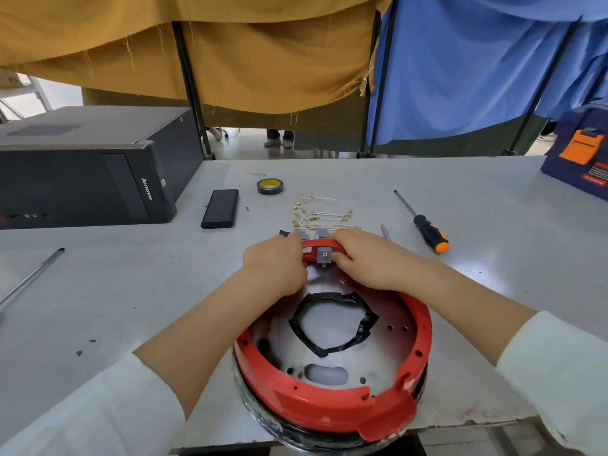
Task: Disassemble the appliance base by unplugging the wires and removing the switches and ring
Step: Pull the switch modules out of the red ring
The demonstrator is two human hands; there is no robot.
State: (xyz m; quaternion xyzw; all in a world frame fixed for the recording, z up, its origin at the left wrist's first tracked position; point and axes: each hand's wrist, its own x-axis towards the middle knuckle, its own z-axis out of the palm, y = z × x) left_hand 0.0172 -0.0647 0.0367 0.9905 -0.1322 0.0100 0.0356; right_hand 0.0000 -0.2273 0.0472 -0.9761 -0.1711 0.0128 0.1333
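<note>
The round appliance base [391, 327] lies upside down at the table's near edge, with a red ring [316, 403] around its rim. Both hands are at the ring's far side. My left hand [274, 264] grips the red ring there. My right hand [365, 258] curls over the ring and pinches a grey switch [324, 257] seated in it. Two more grey switches [311, 234] lie on the table just beyond the ring. Several loose white wires [320, 213] with brass terminals lie behind them.
A screwdriver with an orange and black handle [427, 230] lies to the right, and a tape roll [269, 186] and a black power bank [219, 208] sit behind. A black computer case [82, 169] stands at left. A metal rod [33, 274] lies far left, and a blue box [579, 156] sits far right.
</note>
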